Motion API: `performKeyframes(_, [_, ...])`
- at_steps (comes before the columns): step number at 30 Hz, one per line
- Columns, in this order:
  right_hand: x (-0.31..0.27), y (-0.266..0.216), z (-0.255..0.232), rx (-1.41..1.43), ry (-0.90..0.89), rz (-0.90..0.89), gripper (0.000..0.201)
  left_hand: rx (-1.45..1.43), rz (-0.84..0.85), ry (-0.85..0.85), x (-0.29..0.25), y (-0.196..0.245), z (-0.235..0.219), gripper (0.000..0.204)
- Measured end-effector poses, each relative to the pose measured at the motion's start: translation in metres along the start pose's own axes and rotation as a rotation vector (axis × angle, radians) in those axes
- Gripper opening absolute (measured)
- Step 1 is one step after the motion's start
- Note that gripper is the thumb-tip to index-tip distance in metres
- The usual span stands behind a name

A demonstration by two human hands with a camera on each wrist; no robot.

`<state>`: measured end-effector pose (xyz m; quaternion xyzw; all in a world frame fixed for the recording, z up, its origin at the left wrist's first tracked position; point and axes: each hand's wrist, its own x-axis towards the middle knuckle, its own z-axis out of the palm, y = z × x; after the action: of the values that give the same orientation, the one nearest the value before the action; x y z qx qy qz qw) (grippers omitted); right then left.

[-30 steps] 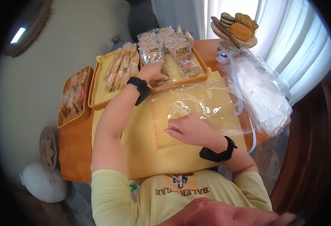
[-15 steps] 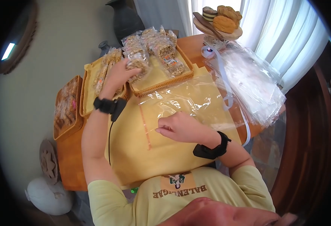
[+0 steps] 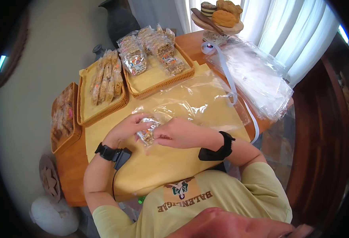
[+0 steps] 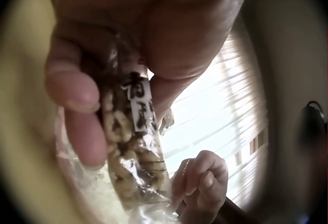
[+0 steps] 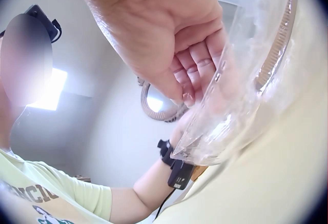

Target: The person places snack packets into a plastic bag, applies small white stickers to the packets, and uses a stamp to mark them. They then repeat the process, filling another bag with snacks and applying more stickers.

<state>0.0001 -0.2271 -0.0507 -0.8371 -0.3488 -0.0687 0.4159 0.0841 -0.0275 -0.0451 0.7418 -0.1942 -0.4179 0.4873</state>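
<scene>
the left hand (image 3: 127, 129) holds a wrapped nut packet (image 3: 147, 135) low over the yellow sheet (image 3: 134, 174), fingers curled round its wrapper, with the thumb on the other side. the step in hand looks like bringing the packet up to the edge of the large clear bag (image 3: 210, 101). just right of it, the right hand (image 3: 179, 134) has its fingers curled in at the bag's edge; whether they pinch the film, i cannot tell. the bag lies thin and creased, so the next move seems to call for its layers kept apart and the packet's end lined up with the gap. film folding over the packet or catching on the fingers could get in the way.

around them, from the left, a small basket (image 3: 73, 139) carries wrapped pieces on the desk (image 3: 71, 174). beside it, a lined basket (image 3: 107, 114) holds long packets lying side by side. next comes a wider basket (image 3: 164, 84) with more packets heaped towards the back. further right, a stand (image 3: 238, 27) bears breads (image 3: 224, 18), and a pale ribbon (image 3: 226, 69) runs down between the clear bag and a pile of clear film (image 3: 254, 79).
</scene>
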Motion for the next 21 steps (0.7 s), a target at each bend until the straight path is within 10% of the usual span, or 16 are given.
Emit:
performKeyframes(17, [-0.003, -0.008, 0.005, 0.304, -0.016, -0.099, 0.015, -0.174, 0.285, -0.247, 0.144, 0.031, 0.057, 0.055])
performKeyframes(21, [-0.002, -0.010, -0.004, 0.307, -0.022, -0.033, 0.018, -0.064, 0.311, -0.090, 0.133, 0.013, 0.041, 0.050])
